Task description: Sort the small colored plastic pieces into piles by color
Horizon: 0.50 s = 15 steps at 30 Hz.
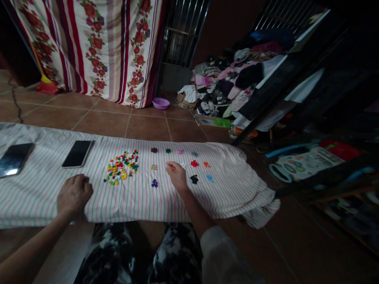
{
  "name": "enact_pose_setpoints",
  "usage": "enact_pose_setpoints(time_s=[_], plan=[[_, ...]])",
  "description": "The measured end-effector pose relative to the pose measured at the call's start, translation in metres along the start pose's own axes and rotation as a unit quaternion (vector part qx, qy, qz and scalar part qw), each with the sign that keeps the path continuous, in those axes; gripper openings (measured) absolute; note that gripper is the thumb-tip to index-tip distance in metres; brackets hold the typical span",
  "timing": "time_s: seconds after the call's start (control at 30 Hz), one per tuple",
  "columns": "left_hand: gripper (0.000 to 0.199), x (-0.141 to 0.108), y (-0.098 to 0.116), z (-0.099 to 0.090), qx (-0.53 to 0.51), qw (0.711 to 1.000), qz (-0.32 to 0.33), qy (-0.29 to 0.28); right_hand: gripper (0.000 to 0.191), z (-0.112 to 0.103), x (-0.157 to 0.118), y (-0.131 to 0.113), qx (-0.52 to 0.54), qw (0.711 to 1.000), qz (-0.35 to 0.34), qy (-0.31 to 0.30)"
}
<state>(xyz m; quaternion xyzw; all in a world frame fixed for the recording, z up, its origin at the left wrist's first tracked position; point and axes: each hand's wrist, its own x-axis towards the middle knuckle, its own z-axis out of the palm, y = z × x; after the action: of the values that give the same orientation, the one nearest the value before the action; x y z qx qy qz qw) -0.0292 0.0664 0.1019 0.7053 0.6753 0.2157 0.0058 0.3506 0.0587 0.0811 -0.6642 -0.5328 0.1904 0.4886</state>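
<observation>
My right hand (177,175) is over the striped cloth, thumb and fingers pinched together; whatever they may hold is too small to make out. Beside it lie a white cluster (183,164), partly hidden, and a beige cluster (154,167). Resting on the cloth at the left, my left hand (75,194) is curled closed, palm down, with nothing visible in it. Between the hands spreads a mixed heap of small coloured pieces (121,169), like beads or tiny blocks. Single-colour clusters surround my right hand, among them purple (154,183), black (194,179), red (194,163) and dark red (154,150).
Two phones, one dark (77,154) and one larger (11,161), lie left on the striped cloth (225,194). Behind are a floral curtain (102,40), a purple basin (161,103) and a clothes pile (234,76). A dark post (250,130) slants up at right.
</observation>
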Motion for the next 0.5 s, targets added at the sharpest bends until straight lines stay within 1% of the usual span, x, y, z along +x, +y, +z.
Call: enact_pose_setpoints(time_s=[0.17, 0.3, 0.43, 0.5], plan=[[0.02, 0.0, -0.001, 0.002, -0.003, 1.0, 0.003, 0.009, 0.021, -0.019, 0.033, 0.023, 0.0, 0.999, 0.035, 0.023], [0.025, 0.001, -0.004, 0.007, 0.016, 1.0, 0.003, 0.007, 0.027, -0.032, 0.057, 0.04, -0.021, 0.996, 0.075, 0.04], [0.028, 0.001, -0.004, 0.007, 0.02, 1.0, 0.011, 0.006, 0.03, -0.039, 0.077, 0.057, -0.052, 0.99, 0.121, 0.057], [0.029, 0.001, -0.004, 0.007, 0.016, 1.0, 0.009, 0.011, 0.031, -0.041, 0.085, 0.065, -0.085, 0.987, 0.127, 0.055]])
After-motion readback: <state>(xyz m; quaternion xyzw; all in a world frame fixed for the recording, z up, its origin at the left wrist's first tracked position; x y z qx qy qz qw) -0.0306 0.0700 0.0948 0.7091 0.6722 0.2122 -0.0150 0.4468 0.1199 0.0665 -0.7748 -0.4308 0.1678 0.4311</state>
